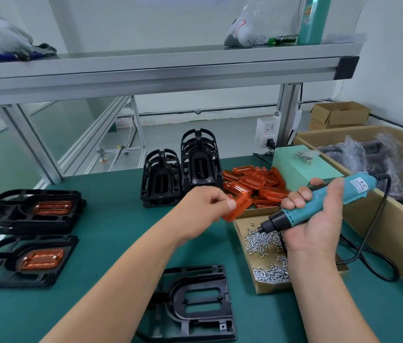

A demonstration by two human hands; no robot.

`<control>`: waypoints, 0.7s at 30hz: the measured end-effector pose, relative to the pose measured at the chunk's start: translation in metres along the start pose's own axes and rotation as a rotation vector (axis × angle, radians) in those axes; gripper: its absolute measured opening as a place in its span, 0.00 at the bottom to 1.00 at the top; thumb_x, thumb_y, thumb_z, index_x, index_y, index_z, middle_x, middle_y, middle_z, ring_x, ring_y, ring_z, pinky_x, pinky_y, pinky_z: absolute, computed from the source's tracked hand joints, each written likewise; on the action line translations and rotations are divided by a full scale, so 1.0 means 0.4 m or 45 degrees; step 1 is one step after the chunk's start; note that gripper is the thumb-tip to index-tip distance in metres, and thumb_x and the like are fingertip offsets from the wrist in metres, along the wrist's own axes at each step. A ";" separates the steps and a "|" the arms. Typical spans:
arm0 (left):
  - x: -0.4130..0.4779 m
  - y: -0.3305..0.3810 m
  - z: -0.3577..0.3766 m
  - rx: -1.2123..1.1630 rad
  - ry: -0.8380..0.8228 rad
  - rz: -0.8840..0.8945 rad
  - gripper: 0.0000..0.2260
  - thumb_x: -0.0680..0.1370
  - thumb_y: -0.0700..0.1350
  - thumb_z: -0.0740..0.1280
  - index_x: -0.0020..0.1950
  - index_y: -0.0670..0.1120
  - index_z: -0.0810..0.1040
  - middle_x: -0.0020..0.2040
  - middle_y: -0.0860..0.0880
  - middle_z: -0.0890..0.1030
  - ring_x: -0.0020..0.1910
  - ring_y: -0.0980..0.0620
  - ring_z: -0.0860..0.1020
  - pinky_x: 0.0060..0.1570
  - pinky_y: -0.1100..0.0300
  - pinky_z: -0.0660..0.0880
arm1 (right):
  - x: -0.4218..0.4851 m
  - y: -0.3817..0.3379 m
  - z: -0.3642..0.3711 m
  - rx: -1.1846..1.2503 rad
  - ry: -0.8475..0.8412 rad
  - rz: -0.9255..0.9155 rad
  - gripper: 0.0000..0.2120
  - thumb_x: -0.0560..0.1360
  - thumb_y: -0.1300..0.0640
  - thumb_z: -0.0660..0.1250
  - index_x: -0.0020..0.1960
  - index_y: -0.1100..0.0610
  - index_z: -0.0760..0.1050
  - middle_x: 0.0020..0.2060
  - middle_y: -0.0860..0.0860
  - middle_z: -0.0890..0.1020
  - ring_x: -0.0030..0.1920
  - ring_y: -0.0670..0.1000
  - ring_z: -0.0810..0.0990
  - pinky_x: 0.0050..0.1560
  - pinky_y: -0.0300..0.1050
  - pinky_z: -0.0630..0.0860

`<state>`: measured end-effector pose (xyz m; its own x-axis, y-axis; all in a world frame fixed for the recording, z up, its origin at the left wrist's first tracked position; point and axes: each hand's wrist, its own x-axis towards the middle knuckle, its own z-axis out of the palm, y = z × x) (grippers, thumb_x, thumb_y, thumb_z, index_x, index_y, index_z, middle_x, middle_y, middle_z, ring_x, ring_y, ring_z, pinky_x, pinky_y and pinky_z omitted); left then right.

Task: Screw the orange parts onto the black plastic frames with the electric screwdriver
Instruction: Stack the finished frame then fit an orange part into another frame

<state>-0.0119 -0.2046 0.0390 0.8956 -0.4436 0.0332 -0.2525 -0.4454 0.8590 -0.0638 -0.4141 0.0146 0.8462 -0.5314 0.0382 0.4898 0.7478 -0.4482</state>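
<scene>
Forearms, two, bare, entered from the lower edge over a green work mat [111, 219]. Left hand [204, 204]: fingers and thumb pinched on one orange part [238, 209], blurred, held just above the near edge of the loose pile of orange parts [257, 181]. Right hand [319, 219]: palm turned up, fingers curled round the teal body of the electric screwdriver [319, 204], its black nose and bit angled down and left over the screws [267, 243]. Screws: small, silver, loose in a shallow cardboard tray [264, 288] beneath the right hand. Screwdriver cable [373, 243]: black, looped on the mat between tray and large carton. Black plastic frame [195, 303]: one, flat on the mat between the forearms, its central opening unfilled. Upright black frames [160, 179]: two nested stacks, standing behind the left hand, just left of the orange pile. Fitted frames [32, 211]: two low stacks lying at the far left, one behind the other, the top frame of each carrying an orange part in its centre. Pale green box [301, 167]: behind the orange pile, with small metal pieces on its lid. Large carton [393, 224]: along the right edge, holding dark goods in clear bags. Aluminium shelf [146, 68]: overhead, bearing a green bottle and bagged items.
</scene>
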 end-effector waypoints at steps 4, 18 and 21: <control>-0.143 -0.022 -0.056 0.032 -0.041 -0.023 0.08 0.81 0.55 0.67 0.48 0.52 0.80 0.40 0.57 0.81 0.38 0.59 0.75 0.44 0.58 0.74 | -0.007 0.002 0.004 -0.011 -0.024 0.013 0.17 0.81 0.38 0.70 0.52 0.52 0.76 0.36 0.46 0.71 0.33 0.45 0.70 0.35 0.39 0.72; -0.381 -0.076 -0.051 0.497 0.080 0.202 0.04 0.82 0.57 0.65 0.51 0.60 0.76 0.53 0.61 0.82 0.55 0.59 0.79 0.55 0.56 0.76 | -0.026 0.026 0.021 -0.124 -0.107 0.018 0.17 0.83 0.38 0.67 0.49 0.52 0.77 0.35 0.47 0.71 0.32 0.46 0.68 0.36 0.40 0.70; -0.393 -0.076 -0.043 0.650 0.036 0.371 0.04 0.82 0.54 0.66 0.50 0.57 0.78 0.51 0.59 0.80 0.50 0.57 0.78 0.52 0.55 0.75 | -0.028 0.029 0.022 -0.138 -0.112 0.025 0.17 0.83 0.38 0.67 0.50 0.52 0.77 0.35 0.47 0.71 0.33 0.47 0.68 0.36 0.40 0.70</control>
<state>-0.1389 -0.1079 0.0164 0.7706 -0.5862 0.2502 -0.6276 -0.6295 0.4580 -0.0658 -0.3961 0.0169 0.8730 -0.4765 0.1040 0.4511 0.7078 -0.5436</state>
